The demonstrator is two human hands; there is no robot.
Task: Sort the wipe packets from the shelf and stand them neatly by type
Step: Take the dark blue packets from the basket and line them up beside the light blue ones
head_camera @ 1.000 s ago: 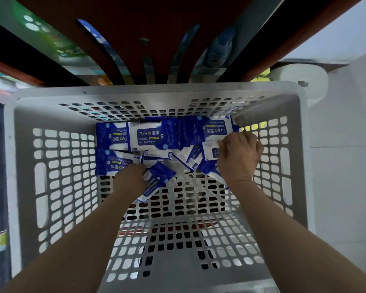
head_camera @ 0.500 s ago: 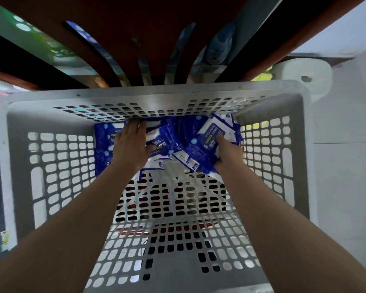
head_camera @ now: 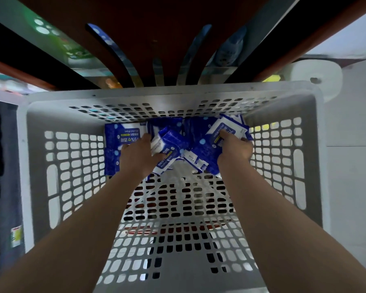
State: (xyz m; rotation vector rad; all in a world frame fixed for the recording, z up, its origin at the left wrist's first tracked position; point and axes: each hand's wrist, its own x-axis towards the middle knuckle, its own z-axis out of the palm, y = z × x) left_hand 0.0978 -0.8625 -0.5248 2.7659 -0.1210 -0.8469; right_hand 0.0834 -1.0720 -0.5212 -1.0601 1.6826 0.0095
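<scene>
Heaped at far wall of white perforated plastic basket (head_camera: 178,94), beneath both hands: blue-and-white plastic wipe packets (head_camera: 126,132). One gripped in left hand (head_camera: 140,156), another in right hand (head_camera: 235,149).

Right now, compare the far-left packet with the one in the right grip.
The far-left packet sits square to the basket wall, label upside down; the right packet is skewed. The right grip holds the right packet; the far-left packet looks unheld. Both are blue with white labels.

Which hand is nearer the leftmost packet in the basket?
Left. The left hand is at the right edge of the leftmost packet; the right hand is well to its right, gripping another packet.
</scene>
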